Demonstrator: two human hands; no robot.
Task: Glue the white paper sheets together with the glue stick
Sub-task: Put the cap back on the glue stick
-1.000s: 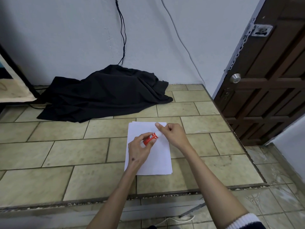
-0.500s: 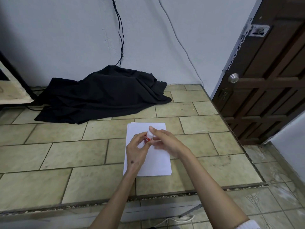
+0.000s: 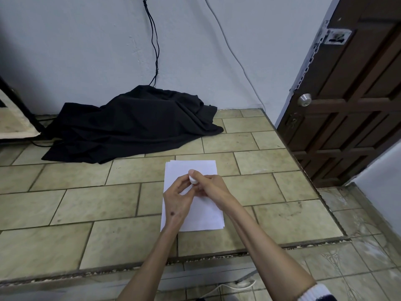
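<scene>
A small stack of white paper sheets (image 3: 206, 216) lies on the tiled ledge in front of me. Both hands meet above its upper half. My left hand (image 3: 176, 202) and my right hand (image 3: 211, 187) pinch the glue stick (image 3: 192, 178) between them. Only its white end shows above my fingers; the red body is hidden by my hands. My right thumb rests on top of the white end.
A crumpled black cloth (image 3: 134, 124) lies at the back against the wall, with black cables (image 3: 154, 44) hanging above it. A brown wooden door (image 3: 351, 109) stands at the right. The ledge's front edge (image 3: 217, 255) drops to a lower tiled floor.
The glue stick lay sideways with its red body showing; now it stands upright between both hands, red hidden. My right hand has moved left onto its white end.
</scene>
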